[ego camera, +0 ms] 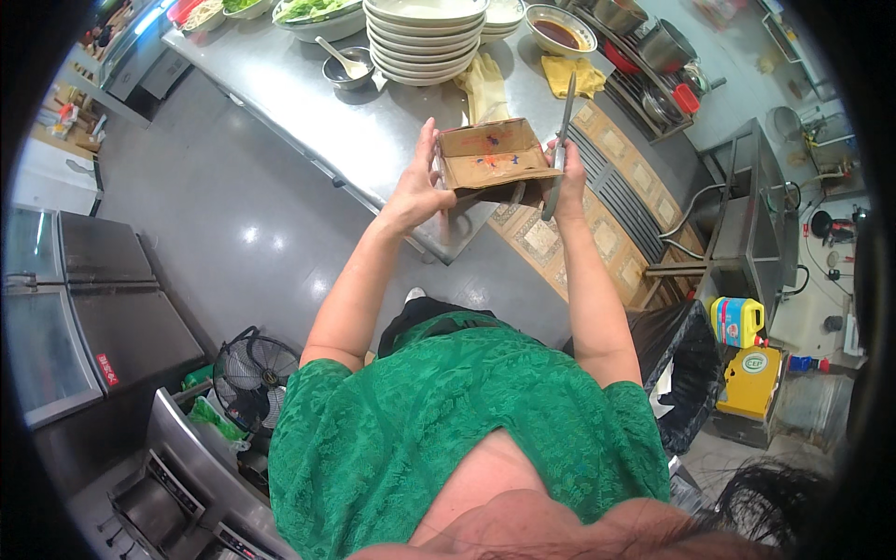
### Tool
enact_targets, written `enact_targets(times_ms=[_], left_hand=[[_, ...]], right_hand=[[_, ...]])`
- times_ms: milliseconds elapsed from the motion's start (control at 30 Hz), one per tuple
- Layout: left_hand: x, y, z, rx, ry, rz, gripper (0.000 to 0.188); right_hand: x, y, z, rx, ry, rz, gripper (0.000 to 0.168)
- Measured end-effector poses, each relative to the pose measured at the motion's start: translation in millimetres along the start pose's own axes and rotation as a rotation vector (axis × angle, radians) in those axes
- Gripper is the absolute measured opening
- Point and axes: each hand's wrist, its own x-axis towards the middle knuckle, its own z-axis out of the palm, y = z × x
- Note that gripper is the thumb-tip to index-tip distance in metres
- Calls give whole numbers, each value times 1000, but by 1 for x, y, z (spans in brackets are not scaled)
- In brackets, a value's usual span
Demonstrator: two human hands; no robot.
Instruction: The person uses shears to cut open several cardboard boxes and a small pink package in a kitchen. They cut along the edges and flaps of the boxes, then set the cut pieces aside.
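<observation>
A small brown cardboard box (490, 154), its inside facing me and marked with red and blue print, is held up over the corner of a stainless steel table (294, 105). My left hand (420, 183) grips its left side, thumb at the lower edge. At its right side, my right hand (572, 178) holds a long metal bladed tool (565, 119) upright. That tool is seen nearly edge-on, so whether it is a knife or scissors cannot be told. Some of my right fingers are hidden behind the tool and the box.
Beyond the box stand stacked plates (423, 49), a dark bowl with a white spoon (346, 68), a bowl of brown sauce (560, 31), and yellow cloths (570, 75). A floor fan (255, 378) is behind left; a black-lined bin (682, 371) and a yellow jug (735, 322) are right.
</observation>
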Motion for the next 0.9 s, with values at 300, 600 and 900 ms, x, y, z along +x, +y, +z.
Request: enact_targets(times_ms=[300,600,900], left_hand=[[1,-3,-9,-75,-95,66,114],[-12,-45,6,126,176,10,122],[-44,-40,16,-868,-290,-194,118]], right_hand=[[7,13,-5,501,114,277,8],[-47,44,-27,932,18,439,16],[-72,-45,-37,1240,-121,498,16]])
